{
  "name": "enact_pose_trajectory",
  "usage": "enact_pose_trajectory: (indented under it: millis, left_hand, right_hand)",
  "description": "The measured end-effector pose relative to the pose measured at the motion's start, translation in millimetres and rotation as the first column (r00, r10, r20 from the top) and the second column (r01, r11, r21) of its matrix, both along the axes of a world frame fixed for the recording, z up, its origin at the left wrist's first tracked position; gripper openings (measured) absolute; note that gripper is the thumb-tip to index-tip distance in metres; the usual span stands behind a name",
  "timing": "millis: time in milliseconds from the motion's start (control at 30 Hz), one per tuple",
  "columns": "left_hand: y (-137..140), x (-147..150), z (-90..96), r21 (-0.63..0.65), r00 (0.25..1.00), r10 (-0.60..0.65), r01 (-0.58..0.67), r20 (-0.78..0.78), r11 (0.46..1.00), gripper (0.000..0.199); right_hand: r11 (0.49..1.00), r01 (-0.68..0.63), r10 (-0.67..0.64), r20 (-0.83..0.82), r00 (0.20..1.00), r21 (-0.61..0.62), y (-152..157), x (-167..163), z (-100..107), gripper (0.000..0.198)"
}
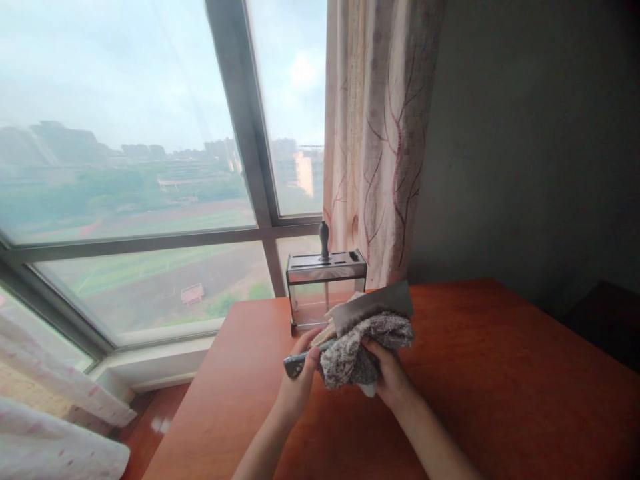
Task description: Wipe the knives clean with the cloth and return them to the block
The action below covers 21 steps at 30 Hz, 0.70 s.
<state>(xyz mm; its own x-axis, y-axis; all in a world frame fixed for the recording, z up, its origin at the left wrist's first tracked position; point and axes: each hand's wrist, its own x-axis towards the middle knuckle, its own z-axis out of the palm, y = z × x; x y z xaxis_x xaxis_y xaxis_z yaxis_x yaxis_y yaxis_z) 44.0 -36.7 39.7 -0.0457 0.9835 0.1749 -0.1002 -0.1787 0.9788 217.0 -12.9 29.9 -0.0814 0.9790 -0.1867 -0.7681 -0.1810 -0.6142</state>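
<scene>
A cleaver [375, 306] with a broad grey blade and a dark handle is held above the table, its blade pointing right. My left hand [299, 373] is closed around the handle, with part of a pale cloth showing behind its fingers. In my right hand [384, 365] is a bunched grey-and-white cloth [367, 343], pressed against the lower part of the blade. The thumb lies over the cloth; the other fingers are hidden. Behind them stands a knife block [326, 268] with a slotted metal top and clear sides, one dark-handled tool upright in it.
Beneath my hands is a reddish-brown wooden table [480, 373]. Large windows [130, 173] fill the left and back, with a patterned curtain [385, 133] at the corner. A dark wall [520, 147] is on the right. Another curtain [55, 427] hangs low at the left.
</scene>
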Motion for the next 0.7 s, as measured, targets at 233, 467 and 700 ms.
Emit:
enact_pose_trajectory:
  millis: [233, 467, 700]
  left_hand:
    - [3, -14, 3.9, -0.061, 0.995, -0.081, 0.078, -0.05, 0.995, 0.046]
    - [-1, -15, 9.9, -0.093, 0.974, -0.11, 0.13, 0.197, 0.987, 0.043]
    - [1, -19, 8.1, -0.12, 0.965, -0.052, 0.085, 0.256, 0.989, 0.04]
  right_hand:
    - [0.986, 0.17, -0.169, -0.058, 0.984, 0.002, 21, 33, 8, 0.034]
    - [0.932, 0.352, -0.359, 0.09, 0.929, 0.086, 30, 44, 8, 0.052]
    - [0.835, 0.478, -0.55, 0.411, 0.727, 0.272, 35, 49, -8, 0.054]
